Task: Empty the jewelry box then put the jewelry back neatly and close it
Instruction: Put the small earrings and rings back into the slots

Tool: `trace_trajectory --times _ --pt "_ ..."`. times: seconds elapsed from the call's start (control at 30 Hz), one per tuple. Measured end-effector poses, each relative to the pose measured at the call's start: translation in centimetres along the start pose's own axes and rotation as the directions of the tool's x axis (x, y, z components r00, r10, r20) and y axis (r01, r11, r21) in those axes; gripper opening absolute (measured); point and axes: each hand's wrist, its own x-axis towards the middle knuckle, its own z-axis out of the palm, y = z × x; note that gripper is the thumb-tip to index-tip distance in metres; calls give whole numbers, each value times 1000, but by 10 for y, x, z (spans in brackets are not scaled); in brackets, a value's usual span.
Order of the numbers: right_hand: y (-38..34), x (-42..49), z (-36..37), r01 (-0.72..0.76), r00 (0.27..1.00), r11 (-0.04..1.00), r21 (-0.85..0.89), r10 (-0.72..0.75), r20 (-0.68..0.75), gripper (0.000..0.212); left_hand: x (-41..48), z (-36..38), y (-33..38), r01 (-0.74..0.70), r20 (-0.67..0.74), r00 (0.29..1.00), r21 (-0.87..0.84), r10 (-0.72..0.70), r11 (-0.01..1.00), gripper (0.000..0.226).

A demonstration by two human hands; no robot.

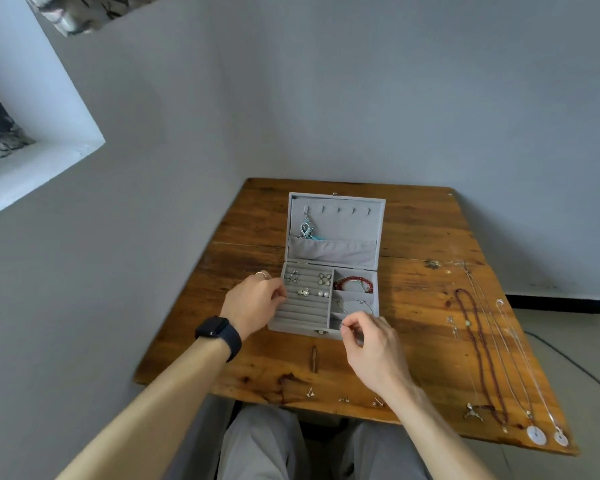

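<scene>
A grey jewelry box (pixel 293 325) stands open on the wooden table (pixel 413 282), its lid (pixel 378 216) upright with a silver pendant (pixel 305 230) on a hook. Earrings (pixel 305 291) sit in the ring rows, a red bead bracelet (pixel 353 283) in the top right compartment, a thin silver bangle (pixel 361 304) below it. My left hand (pixel 255 299) rests curled at the box's left edge. My right hand (pixel 371 336) pinches a small silver piece (pixel 342 325) over the front right compartment.
Several necklaces (pixel 482 348) lie stretched along the table's right side, two ending in white round pendants (pixel 536 435). Small earrings (pixel 310 393) lie near the front edge. A grey wall is right behind the table. My knees are under the front edge.
</scene>
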Motion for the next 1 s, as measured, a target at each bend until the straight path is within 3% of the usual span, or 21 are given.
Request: trace_trajectory --times 0.3,0.57,0.8,1.0 --pt "12 -3 6 -25 999 999 35 27 -41 5 40 6 -2 -52 158 987 210 18 976 13" --pt "10 -4 8 -22 998 1000 20 24 -61 5 46 9 8 -130 88 991 447 101 885 14" --pt "8 -2 5 -31 999 999 24 32 -28 5 38 21 2 -90 -17 994 372 104 924 15" --pt "-6 18 -6 -30 998 995 96 25 61 9 16 36 -7 50 -149 988 78 -38 996 20"
